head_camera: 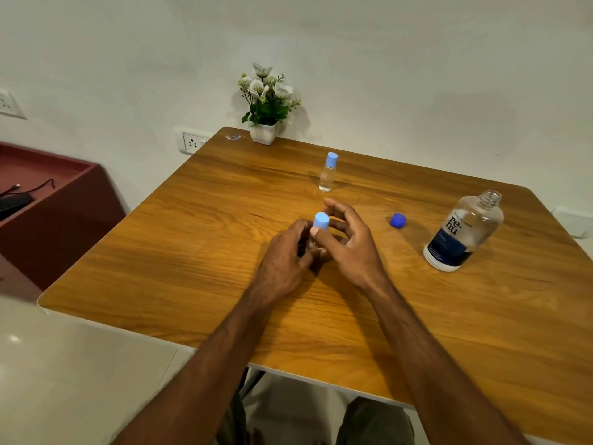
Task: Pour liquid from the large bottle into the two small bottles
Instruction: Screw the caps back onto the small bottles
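Observation:
My left hand (285, 255) grips a small clear bottle standing on the table; only its light blue cap (321, 220) and a sliver of its body show. My right hand (346, 242) is beside the cap, its thumb tip against the bottle's neck under the cap and its fingers curved loosely behind. A second small bottle (328, 173) with a light blue cap stands upright farther back. The large clear bottle (462, 232) with a dark blue label stands uncapped at the right. Its dark blue cap (398, 220) lies on the table between my right hand and the large bottle.
The wooden table (199, 239) stands against a white wall. A white pot with white flowers (266, 107) sits at its far edge. A red-brown cabinet (54, 200) with a black device and cable stands left of the table. A wall socket (192, 143) is behind the table's corner.

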